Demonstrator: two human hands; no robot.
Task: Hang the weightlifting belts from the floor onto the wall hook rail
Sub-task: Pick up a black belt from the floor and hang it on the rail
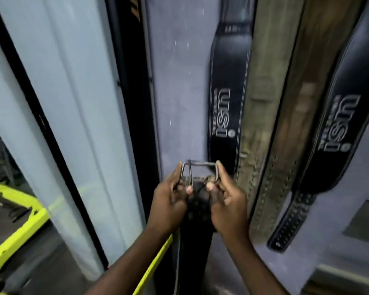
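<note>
I hold a black weightlifting belt upright in front of the grey wall, its strap hanging down between my forearms. Its metal buckle is at the top. My left hand grips the buckle's left side and my right hand grips the right side. Three belts hang on the wall: a black USI belt just above the buckle, a worn tan belt beside it, and another black USI belt at the right. The hook rail is out of view above.
A white curtain or panel with black frames stands at the left. Yellow-green gym equipment sits low at the left. A grey wall is straight ahead.
</note>
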